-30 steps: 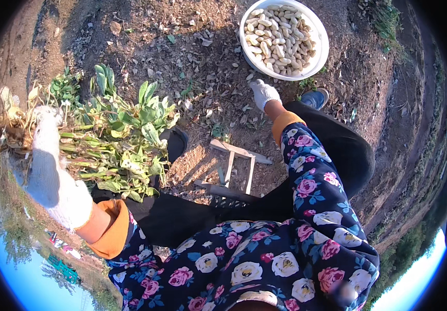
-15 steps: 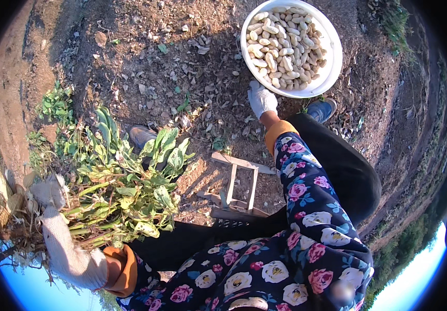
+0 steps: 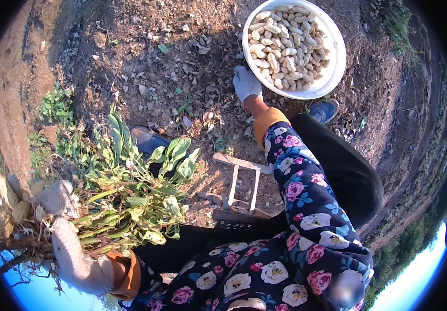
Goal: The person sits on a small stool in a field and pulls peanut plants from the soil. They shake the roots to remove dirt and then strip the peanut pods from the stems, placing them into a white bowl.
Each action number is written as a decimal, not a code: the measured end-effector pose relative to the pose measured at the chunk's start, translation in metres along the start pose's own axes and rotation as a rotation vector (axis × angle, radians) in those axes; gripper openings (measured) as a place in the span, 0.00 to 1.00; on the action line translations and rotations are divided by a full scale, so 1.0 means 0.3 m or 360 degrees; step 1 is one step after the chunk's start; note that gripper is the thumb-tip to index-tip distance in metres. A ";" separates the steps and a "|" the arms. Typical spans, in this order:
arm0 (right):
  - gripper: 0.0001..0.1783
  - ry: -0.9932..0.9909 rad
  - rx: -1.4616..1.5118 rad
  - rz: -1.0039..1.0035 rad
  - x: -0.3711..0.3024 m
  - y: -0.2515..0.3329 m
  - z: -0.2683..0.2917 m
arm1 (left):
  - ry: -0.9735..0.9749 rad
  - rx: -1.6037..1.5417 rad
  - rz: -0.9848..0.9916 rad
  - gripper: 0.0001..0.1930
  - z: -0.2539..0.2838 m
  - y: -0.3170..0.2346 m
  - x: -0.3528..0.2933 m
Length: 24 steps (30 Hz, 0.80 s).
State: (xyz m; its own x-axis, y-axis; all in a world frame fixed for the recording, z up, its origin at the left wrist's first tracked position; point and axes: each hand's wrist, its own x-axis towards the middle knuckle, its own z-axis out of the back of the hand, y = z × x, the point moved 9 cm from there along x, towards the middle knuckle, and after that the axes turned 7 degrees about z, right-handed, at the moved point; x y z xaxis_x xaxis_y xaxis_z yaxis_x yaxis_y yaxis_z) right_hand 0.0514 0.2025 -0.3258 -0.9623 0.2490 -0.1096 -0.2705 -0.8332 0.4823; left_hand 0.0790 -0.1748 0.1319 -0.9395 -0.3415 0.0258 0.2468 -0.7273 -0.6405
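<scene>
My left hand (image 3: pixel 75 254), in a pale knitted glove, is closed round an uprooted bunch of peanut plants (image 3: pixel 135 202). Green and yellowing leaves fan out to the right of the fist, while roots and several peanuts (image 3: pixel 7 194) hang on its left side. A round white basin (image 3: pixel 336 62) stands on the ground at the top, holding many loose peanuts (image 3: pixel 285 44). Just left of the basin's near rim is my right hand (image 3: pixel 247 84), gloved too, low over the leaf-strewn soil. Its fingers curl inward; whatever they hold, if anything, is hidden.
Between my legs lies a low wooden frame (image 3: pixel 241 184), like a small stool. My shoes (image 3: pixel 323 110) rest on soil scattered with dry leaves (image 3: pixel 203 49). Low green plants (image 3: pixel 57 106) grow at the left, and ploughed ground (image 3: pixel 415 124) stretches along the right.
My right hand has moved a little left, away from the basin's rim. My left hand and the plant bunch have shifted slightly right. The basin sits a touch further right in the picture.
</scene>
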 end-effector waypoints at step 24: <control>0.18 -0.0548 0.2640 -0.0863 -0.239 0.330 0.632 | 0.0969 -0.0899 0.0137 0.23 -0.282 -0.241 -0.012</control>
State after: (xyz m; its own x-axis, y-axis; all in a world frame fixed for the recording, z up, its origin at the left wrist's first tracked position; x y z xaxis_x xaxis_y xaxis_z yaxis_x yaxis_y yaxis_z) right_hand 0.0989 0.1958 -0.1053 -0.6760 0.5637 -0.4746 -0.0055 0.6401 0.7682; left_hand 0.0445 -0.0706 0.1131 -0.9271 0.1170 -0.3562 0.3196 -0.2500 -0.9140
